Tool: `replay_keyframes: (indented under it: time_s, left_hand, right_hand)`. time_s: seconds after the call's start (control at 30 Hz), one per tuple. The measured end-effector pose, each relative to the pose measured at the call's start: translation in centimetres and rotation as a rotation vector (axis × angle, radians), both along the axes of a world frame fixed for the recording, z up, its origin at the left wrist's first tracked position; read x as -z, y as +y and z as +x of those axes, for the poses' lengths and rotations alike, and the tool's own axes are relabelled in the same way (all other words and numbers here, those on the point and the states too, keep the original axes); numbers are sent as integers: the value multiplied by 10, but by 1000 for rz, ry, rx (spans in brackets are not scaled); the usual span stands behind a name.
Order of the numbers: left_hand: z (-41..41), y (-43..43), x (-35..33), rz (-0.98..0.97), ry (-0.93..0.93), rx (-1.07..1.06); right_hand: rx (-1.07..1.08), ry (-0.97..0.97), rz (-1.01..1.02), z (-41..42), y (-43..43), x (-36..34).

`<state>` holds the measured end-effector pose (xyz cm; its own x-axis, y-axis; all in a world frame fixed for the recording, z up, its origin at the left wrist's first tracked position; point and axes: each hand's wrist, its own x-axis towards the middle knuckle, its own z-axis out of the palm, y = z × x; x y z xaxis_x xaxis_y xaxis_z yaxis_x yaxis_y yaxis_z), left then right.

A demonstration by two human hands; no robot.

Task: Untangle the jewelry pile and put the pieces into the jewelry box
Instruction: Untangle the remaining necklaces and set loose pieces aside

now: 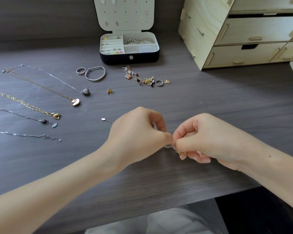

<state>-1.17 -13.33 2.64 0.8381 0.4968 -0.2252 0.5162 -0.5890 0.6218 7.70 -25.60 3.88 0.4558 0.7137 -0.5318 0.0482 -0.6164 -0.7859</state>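
Observation:
My left hand (pixel 139 134) and my right hand (pixel 203 141) meet fingertip to fingertip over the dark table, both pinching a small tangled jewelry piece (pixel 169 146); a thin chain end with a tag (pixel 103 119) trails out left of my left hand. The open jewelry box (pixel 129 58) stands at the back centre, with rings, earrings and bracelets in its compartments. A small pile of earrings and charms (pixel 142 78) lies in front of the box. Several necklaces (pixel 41 85) lie stretched out on the left.
A silver bangle (pixel 96 74) and a ring (pixel 80 71) lie left of the pile, and a gold stud (pixel 110 91) sits alone. A wooden drawer unit (pixel 243 34) fills the back right. The table's front edge (pixel 193 201) runs diagonally below my arms.

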Motion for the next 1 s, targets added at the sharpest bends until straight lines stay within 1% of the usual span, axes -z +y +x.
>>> replay_keyframes:
  time_s: [0.1, 0.33, 0.5, 0.63, 0.87, 1.0]
  left_hand:
    - [-1, -1, 2, 48, 22, -24]
    - [-1, 1, -3, 65, 119, 44]
    - [0, 1, -1, 128, 132, 79]
    - [1, 2, -1, 136, 142, 97]
    - [4, 4, 1, 155, 134, 112]
    - [4, 6, 0, 130, 125, 110]
  right_hand:
    - [13, -36, -18, -1, -4, 2]
    - [52, -48, 6, -3, -5, 7]
    - [2, -215, -44, -1, -3, 10]
    - [-60, -279, -73, 1, -3, 8]
    - [-125, -434, -47, 9, 1, 10]
    - [-128, -592, 24, 10, 0, 16]
